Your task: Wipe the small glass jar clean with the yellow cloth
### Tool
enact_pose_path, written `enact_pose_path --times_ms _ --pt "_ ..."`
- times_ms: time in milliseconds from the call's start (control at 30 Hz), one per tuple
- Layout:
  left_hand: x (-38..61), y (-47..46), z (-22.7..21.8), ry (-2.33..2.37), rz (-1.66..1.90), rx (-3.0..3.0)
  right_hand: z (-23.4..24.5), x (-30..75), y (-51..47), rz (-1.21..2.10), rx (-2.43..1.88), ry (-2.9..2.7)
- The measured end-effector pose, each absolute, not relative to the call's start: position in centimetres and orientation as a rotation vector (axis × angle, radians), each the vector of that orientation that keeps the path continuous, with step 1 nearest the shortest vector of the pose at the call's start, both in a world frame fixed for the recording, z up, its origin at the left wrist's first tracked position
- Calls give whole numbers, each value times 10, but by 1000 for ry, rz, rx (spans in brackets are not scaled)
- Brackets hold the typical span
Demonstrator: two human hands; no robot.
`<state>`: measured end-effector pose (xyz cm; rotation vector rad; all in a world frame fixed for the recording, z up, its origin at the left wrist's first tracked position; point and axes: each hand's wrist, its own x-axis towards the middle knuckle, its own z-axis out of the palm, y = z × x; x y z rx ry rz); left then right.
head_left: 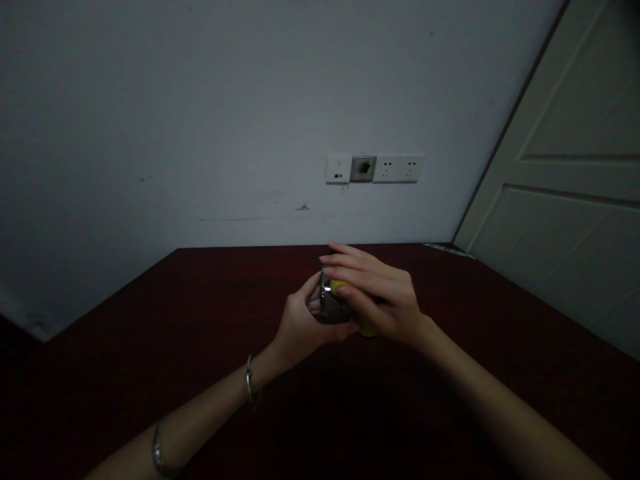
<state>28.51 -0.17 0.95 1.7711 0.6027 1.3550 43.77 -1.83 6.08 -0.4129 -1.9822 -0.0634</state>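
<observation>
Both hands meet above the middle of a dark red-brown table (pixel 150 347). My left hand (pixel 300 327) is curled around a small shiny silvery object (pixel 331 307), which looks like a glass or foil-wrapped thing. My right hand (pixel 380 293) lies over its top with fingers pressed on a yellow piece (pixel 340 285); more yellow shows under the palm. What the object is exactly stays unclear in the dim light. A bracelet (pixel 249 381) circles my left wrist and a second band (pixel 159 453) sits further up the forearm.
A pale wall stands behind the table with a row of sockets (pixel 375 169). A white panelled door (pixel 570 200) stands at the right. A thin light strip (pixel 445 249) lies at the table's far right corner.
</observation>
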Motion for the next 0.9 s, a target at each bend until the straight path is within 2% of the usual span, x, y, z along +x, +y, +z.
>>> enact_pose_path --times_ms 167,267,733,900 --pt "283 2 1 714 1420 1842 66 434 -29 -389 -355 -2214" --pt "280 6 1 799 1439 1941 66 432 -31 -463 -378 -2238" --pt "278 3 12 742 1396 2026 69 435 -20 196 -625 -1824" --pt "277 4 10 768 1415 2045 69 436 -26 -19 -503 -2001"
